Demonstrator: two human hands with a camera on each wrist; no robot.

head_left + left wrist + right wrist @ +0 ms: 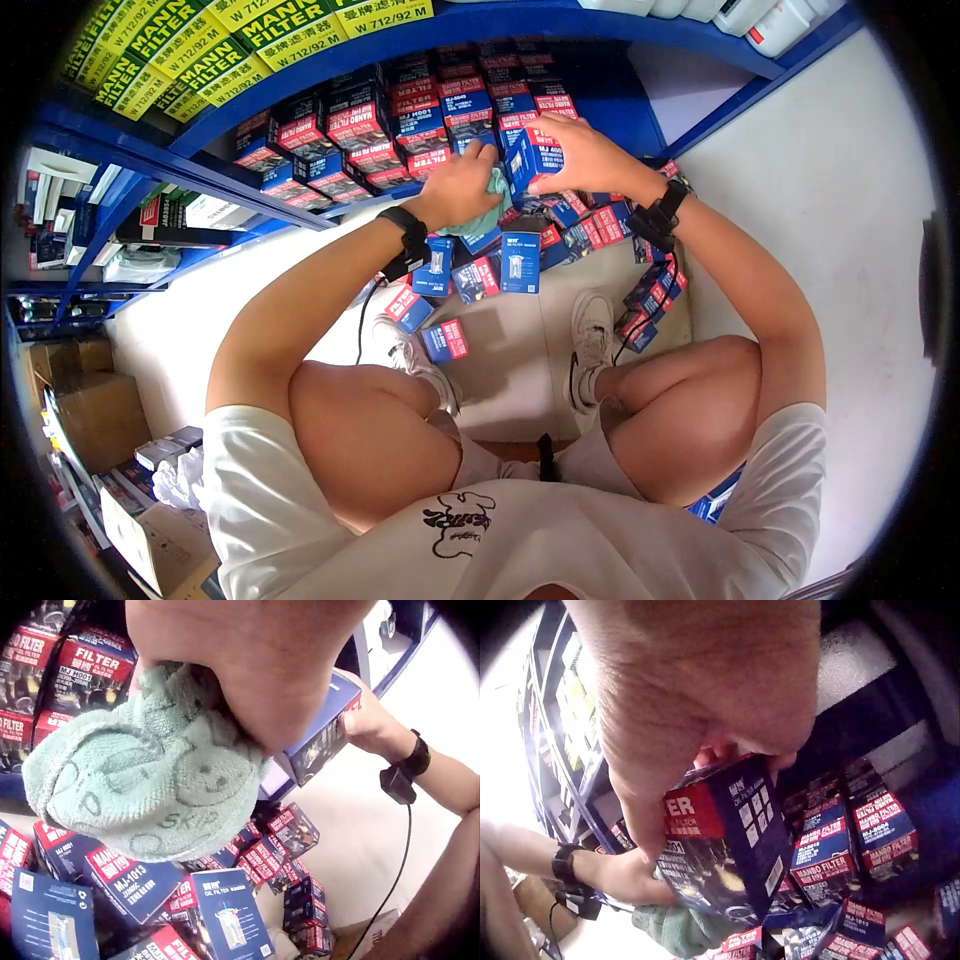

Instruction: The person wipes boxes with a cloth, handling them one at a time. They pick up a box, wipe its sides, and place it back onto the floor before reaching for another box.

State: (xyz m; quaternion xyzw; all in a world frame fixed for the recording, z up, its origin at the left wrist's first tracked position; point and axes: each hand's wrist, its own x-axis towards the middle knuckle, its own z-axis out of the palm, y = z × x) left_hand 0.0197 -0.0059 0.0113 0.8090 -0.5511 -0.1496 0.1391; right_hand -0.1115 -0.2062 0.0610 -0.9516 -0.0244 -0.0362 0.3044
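Observation:
The right hand grips a blue and red filter box by its sides, thumb on one side and fingers on the other; the right wrist view shows this box tilted under the palm. Just left of it, the left hand holds a bunched pale green cloth, fingers curled into it. In the left wrist view the cloth hangs below the left hand, close to the gripped box. Behind both hands, stacked filter boxes stand in rows on the blue shelf.
Loose filter boxes lie piled on the floor below the shelf, several near the shoes. Yellow-green boxes fill the shelf above. A blue shelf post and white wall stand at the right. Black cables hang from both wrists.

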